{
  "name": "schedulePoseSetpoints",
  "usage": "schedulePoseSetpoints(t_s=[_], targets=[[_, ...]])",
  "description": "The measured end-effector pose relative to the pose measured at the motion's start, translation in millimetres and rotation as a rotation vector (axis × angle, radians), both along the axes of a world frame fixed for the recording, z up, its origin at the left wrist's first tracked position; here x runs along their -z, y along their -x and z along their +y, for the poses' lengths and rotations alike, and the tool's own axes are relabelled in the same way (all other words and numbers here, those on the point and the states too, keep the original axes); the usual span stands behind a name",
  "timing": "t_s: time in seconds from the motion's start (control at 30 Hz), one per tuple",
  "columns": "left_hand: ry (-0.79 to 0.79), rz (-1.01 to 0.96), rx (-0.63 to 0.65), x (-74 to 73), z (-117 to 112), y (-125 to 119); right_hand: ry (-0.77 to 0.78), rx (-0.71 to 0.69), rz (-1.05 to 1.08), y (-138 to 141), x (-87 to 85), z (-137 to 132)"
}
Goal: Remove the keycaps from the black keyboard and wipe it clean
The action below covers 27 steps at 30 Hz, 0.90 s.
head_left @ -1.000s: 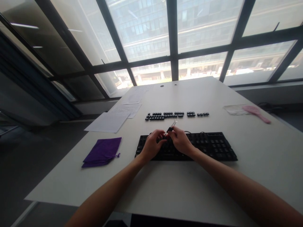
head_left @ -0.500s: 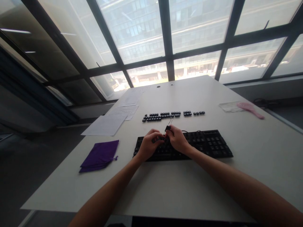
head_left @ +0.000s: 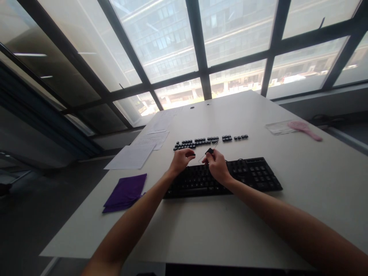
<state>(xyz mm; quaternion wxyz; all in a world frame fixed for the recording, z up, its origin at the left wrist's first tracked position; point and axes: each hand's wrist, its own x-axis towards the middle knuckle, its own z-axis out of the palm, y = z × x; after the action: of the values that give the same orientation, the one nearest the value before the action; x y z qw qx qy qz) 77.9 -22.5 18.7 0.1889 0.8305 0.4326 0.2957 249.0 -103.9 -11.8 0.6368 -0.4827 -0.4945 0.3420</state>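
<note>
The right hand [head_left: 218, 166] is closed on a black-handled wire tool [head_left: 209, 151]; the left hand [head_left: 178, 161] pinches a small black piece [head_left: 192, 155]. Both are above the keyboard [head_left: 198, 182]; loose keycaps [head_left: 186, 145] lie in rows beyond it on the white table [head_left: 230, 226].

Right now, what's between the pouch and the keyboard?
In the head view, the left forearm slants above the table between the pouch and keyboard.
</note>
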Motion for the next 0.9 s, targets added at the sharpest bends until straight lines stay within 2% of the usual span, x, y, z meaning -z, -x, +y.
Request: schedulePoseSetpoints(t_s=[0.1,0.2,0.4,0.6,0.9], targets=[[-0.037,0.131,0.039,5.2,19,-16,-0.002,-0.002,-0.009,0,0.6,1],[-0.063,0.182,0.045,12.2,35,-28,-0.002,-0.01,-0.005,0,0.9,1],[-0.173,0.232,0.021,19.2,58,-33,0.0,-0.029,-0.004,1,0.1,1],[-0.287,0.273,-0.029,22.2,69,-30,0.006,-0.048,-0.004,1,-0.1,0],[-0.288,0.27,-0.072,23.9,74,-27,-0.002,-0.045,-0.015,0,-1.5,-1]])
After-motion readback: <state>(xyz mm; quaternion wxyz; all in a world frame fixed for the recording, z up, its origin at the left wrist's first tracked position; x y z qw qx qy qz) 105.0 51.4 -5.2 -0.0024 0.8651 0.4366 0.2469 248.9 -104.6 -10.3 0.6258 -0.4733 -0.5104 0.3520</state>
